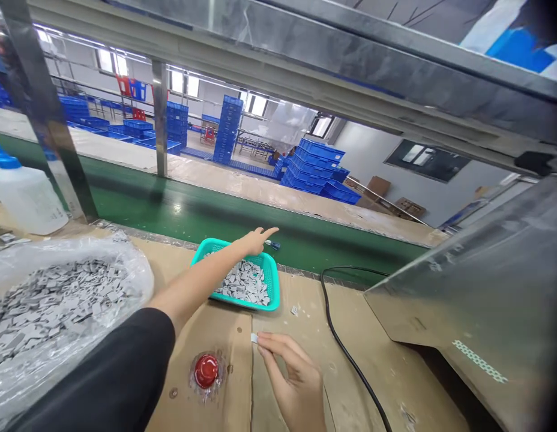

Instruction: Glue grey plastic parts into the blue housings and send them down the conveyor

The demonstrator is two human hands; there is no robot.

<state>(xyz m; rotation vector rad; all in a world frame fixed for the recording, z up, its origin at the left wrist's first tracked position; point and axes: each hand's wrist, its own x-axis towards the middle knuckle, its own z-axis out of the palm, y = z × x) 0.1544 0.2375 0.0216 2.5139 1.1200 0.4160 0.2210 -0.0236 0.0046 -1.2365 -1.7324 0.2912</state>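
Right hand (pixel 290 372): fingertips pinched on small pale piece (pixel 254 338). Teal basket (pixel 273 288) at eleven o'clock from this hand, long axis ten-to-four. Left hand (pixel 255 241) nearer, over far rim; dark item (pixel 273 245) at its three o'clock, grip cannot be told.

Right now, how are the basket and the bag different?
The basket is blue-green; the bag is see-through. The basket has stiff-looking sides with holes; the bag looks soft and crumpled. The basket looks smaller and the bag bigger, though the picture cuts the bag off. Both hold lots of small grey pieces.
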